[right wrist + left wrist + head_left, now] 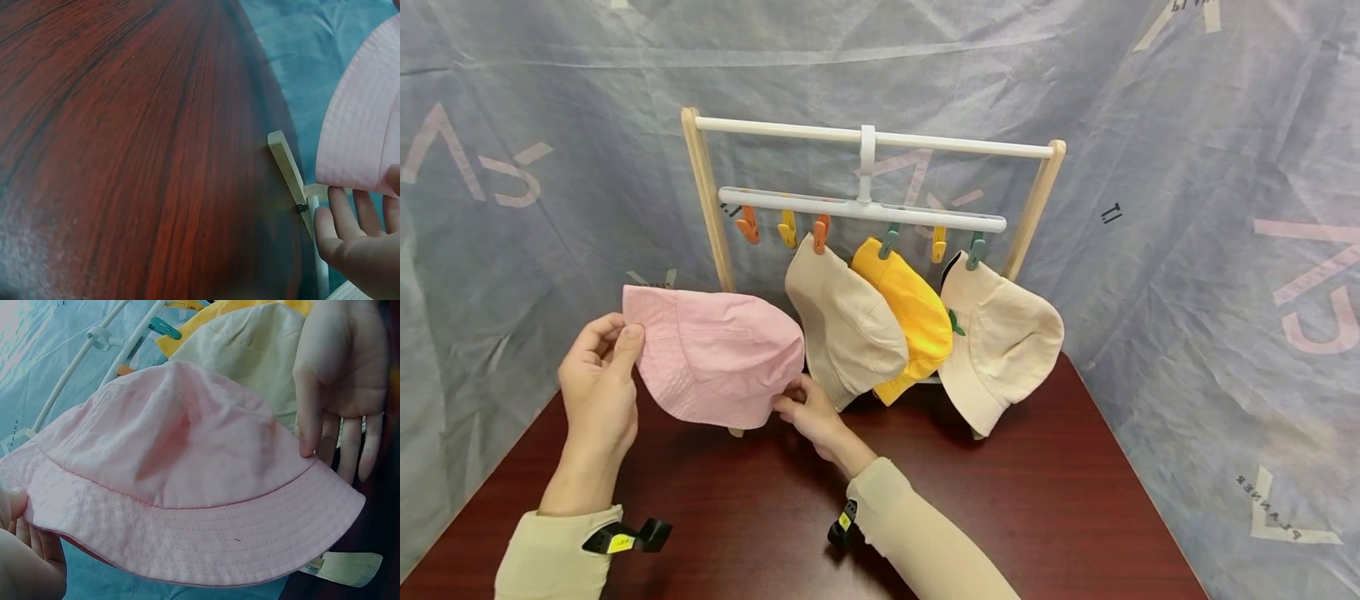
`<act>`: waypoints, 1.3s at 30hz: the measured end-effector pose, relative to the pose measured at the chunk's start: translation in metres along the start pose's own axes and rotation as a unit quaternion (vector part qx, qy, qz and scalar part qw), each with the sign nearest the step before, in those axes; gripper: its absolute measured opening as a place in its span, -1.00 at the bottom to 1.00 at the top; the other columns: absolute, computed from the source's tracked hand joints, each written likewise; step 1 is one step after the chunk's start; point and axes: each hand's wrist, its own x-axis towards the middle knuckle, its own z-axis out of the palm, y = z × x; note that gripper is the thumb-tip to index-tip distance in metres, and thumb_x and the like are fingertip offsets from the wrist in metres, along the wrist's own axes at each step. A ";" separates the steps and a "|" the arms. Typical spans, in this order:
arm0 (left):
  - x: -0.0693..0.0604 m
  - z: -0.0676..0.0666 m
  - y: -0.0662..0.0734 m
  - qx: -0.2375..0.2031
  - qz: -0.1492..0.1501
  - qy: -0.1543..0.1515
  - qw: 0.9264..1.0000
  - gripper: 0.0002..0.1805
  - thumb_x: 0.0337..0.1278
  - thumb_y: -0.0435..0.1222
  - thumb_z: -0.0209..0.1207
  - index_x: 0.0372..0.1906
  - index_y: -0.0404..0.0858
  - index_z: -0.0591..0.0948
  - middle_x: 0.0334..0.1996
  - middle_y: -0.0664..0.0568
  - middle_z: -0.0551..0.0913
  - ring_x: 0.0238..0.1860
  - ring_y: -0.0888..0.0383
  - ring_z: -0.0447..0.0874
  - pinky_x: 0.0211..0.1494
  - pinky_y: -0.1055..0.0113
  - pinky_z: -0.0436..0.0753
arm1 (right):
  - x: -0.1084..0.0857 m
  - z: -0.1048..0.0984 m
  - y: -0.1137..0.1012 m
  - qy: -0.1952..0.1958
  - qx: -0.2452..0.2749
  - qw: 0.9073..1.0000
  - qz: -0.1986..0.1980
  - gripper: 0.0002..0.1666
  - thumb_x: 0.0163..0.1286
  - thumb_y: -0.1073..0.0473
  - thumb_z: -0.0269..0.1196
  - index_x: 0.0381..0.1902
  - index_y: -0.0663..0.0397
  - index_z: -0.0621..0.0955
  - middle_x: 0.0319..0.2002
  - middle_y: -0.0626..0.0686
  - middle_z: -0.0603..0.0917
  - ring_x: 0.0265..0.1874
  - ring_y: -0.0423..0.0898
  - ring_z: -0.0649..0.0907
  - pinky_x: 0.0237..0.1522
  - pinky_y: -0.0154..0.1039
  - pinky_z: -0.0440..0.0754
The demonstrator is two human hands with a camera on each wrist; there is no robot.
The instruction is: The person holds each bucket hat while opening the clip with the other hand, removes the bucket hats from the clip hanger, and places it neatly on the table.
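Note:
A pink bucket hat (722,354) is held up in front of the rack's left side, its crown toward the right. My left hand (602,387) pinches the brim's left end between thumb and fingers. At the hat's lower right edge, my right hand (812,417) grips the fabric; in the left wrist view the thumb of that right hand (344,381) lies on the hat near the brim seam. The right wrist view shows its fingers (340,215) under the brim. Behind the pink hat (187,444), a cream bucket hat (850,325) hangs from an orange clip (821,234).
A wooden rack (703,192) carries a white hanger (820,204) with several coloured clips. A yellow hat (917,308) and another cream hat (1007,333) hang from green clips. Nothing hangs from the left orange clip (748,225) or yellow clip (787,229). Below lies a dark red table (1000,492).

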 end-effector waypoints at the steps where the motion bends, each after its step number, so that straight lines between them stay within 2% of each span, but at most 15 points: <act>1: 0.000 -0.001 0.000 0.000 -0.001 0.002 1.000 -0.90 0.35 -0.55 0.29 -0.12 -0.39 0.68 -0.22 -0.08 0.52 -0.23 0.12 0.49 -0.12 0.55 0.61 | 0.000 0.000 0.000 -0.002 0.003 1.000 0.001 -0.72 0.42 0.38 0.31 0.06 0.31 0.58 -0.06 0.11 0.73 -0.10 -0.11 0.70 0.28 0.24 0.62; 10: 0.004 -0.008 0.000 -0.012 -0.012 0.020 1.000 -0.90 0.34 -0.56 0.30 -0.12 -0.39 0.68 -0.23 -0.08 0.53 -0.22 0.13 0.49 -0.12 0.55 0.63 | -0.003 -0.001 -0.001 -0.005 -0.023 1.000 -0.002 -0.80 0.44 0.35 0.32 -0.03 0.29 0.59 -0.23 0.00 0.69 -0.20 -0.15 0.71 0.18 0.15 0.70; 15: 0.005 -0.014 0.000 -0.021 -0.017 0.028 0.999 -0.90 0.32 -0.57 0.31 -0.13 -0.41 0.69 -0.24 -0.08 0.55 -0.21 0.12 0.51 -0.12 0.55 0.63 | -0.007 -0.002 -0.005 -0.006 -0.048 0.999 -0.011 -0.80 0.45 0.34 0.32 -0.04 0.31 0.59 -0.28 0.00 0.70 -0.23 -0.15 0.71 0.13 0.14 0.72; 18: 0.006 -0.019 0.001 -0.019 -0.021 0.029 0.999 -0.89 0.31 -0.57 0.32 -0.13 -0.41 0.69 -0.25 -0.08 0.56 -0.22 0.13 0.53 -0.12 0.54 0.64 | -0.009 -0.002 -0.006 -0.007 -0.061 0.998 -0.017 -0.78 0.44 0.33 0.33 -0.03 0.33 0.59 -0.30 0.01 0.69 -0.26 -0.16 0.69 0.02 -0.05 0.75; 21: 0.007 -0.025 0.001 -0.014 -0.028 0.032 0.999 -0.88 0.31 -0.57 0.32 -0.12 -0.42 0.68 -0.26 -0.07 0.57 -0.23 0.15 0.56 -0.11 0.55 0.65 | -0.011 -0.002 -0.007 -0.009 -0.072 0.997 -0.021 -0.76 0.44 0.31 0.34 -0.02 0.33 0.59 -0.31 0.01 0.69 -0.29 -0.18 0.65 -0.14 -0.29 0.69; 25: 0.009 -0.032 0.003 -0.013 -0.044 0.047 0.998 -0.88 0.30 -0.56 0.33 -0.12 -0.42 0.68 -0.26 -0.07 0.56 -0.25 0.17 0.59 -0.14 0.55 0.67 | -0.012 -0.002 -0.008 -0.010 -0.080 0.996 -0.026 -0.76 0.44 0.31 0.34 -0.02 0.33 0.59 -0.30 0.03 0.71 -0.31 -0.20 0.64 -0.21 -0.39 0.63; 31: 0.011 -0.041 0.005 -0.015 -0.065 0.063 0.996 -0.85 0.27 -0.58 0.35 -0.12 -0.42 0.68 -0.26 -0.07 0.57 -0.25 0.17 0.59 -0.20 0.54 0.67 | -0.015 -0.001 -0.011 -0.013 -0.080 0.996 -0.025 -0.77 0.46 0.30 0.35 -0.03 0.31 0.59 -0.29 0.01 0.71 -0.28 -0.15 0.66 -0.15 -0.31 0.70; 35: 0.012 -0.047 0.005 -0.011 -0.071 0.066 0.995 -0.84 0.26 -0.59 0.35 -0.11 -0.42 0.68 -0.26 -0.07 0.58 -0.24 0.17 0.59 -0.20 0.54 0.67 | -0.017 0.001 -0.012 -0.010 -0.078 0.997 -0.026 -0.77 0.48 0.30 0.35 -0.01 0.32 0.60 -0.27 0.03 0.72 -0.27 -0.17 0.67 -0.02 -0.08 0.77; 39: 0.012 -0.054 0.005 -0.005 -0.075 0.074 0.994 -0.84 0.25 -0.60 0.35 -0.12 -0.41 0.68 -0.27 -0.06 0.58 -0.26 0.18 0.60 -0.21 0.54 0.68 | -0.018 0.002 -0.014 -0.009 -0.076 0.997 -0.031 -0.76 0.48 0.29 0.36 0.01 0.33 0.62 -0.25 0.06 0.73 -0.28 -0.20 0.66 0.06 0.13 0.75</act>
